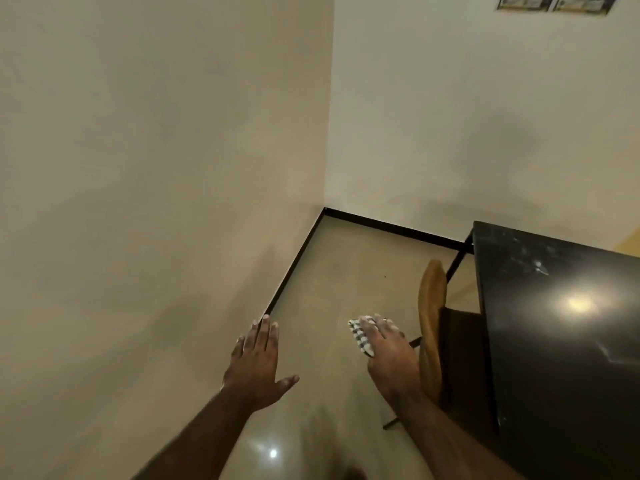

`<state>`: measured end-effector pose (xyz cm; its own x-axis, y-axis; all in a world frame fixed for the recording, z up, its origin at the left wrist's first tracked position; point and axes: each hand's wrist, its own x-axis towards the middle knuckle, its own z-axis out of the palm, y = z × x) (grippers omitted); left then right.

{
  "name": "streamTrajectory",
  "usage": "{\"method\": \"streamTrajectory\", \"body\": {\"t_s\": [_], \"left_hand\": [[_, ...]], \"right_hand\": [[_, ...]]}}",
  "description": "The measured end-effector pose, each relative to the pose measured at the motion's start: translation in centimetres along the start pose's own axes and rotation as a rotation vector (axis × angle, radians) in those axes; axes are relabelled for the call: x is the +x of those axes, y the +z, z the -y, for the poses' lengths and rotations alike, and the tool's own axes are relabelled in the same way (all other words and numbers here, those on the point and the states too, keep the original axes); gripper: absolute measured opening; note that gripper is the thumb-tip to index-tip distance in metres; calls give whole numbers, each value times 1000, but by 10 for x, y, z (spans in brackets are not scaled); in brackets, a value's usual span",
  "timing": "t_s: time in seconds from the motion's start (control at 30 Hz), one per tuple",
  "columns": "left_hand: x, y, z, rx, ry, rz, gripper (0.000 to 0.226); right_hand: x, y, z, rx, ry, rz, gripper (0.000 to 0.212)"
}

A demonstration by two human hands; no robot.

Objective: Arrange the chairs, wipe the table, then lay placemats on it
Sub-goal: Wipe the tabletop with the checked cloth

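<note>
Chair (429,323) tucked at bench (554,341), cloth (358,336) gripped in right hand (391,355) beside bench, left hand (256,372) spread, empty; wiping, placemats likely not done yet.

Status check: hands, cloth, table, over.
Left hand open, empty. Right hand holds cloth, not on table. Chair tucked in, beside right hand.

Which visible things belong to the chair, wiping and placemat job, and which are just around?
Job: glossy black table; tan curved-back chair; black-and-white striped cloth in the right hand; left hand, open.
Just around: two wall posters; black skirting board.
</note>
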<state>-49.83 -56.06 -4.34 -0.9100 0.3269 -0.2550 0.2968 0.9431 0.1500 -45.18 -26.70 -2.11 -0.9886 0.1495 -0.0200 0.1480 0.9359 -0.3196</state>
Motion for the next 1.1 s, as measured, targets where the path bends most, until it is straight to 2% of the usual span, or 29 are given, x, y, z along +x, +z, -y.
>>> {"method": "streamTrajectory", "body": {"t_s": [0.43,0.5,0.7,0.83,1.0,1.1], "left_hand": [[231,-52,23,60,46,29,127],[276,-57,24,67,47,-51,126],[386,-104,-14,92,84,34,124],[474,-116,-40,71,154,93,126],[608,-115,-63,150,390,-6,128],[675,-141,-93,105,429,140,125]], "right_hand": [[217,28,-41,83,148,23,87],[257,26,-50,107,142,20,87],[354,18,-82,110,195,-27,90],[409,19,-112,93,271,-81,91],[482,-1,-141,52,373,-113,84],[520,-20,-158,22,439,-106,77]]}}
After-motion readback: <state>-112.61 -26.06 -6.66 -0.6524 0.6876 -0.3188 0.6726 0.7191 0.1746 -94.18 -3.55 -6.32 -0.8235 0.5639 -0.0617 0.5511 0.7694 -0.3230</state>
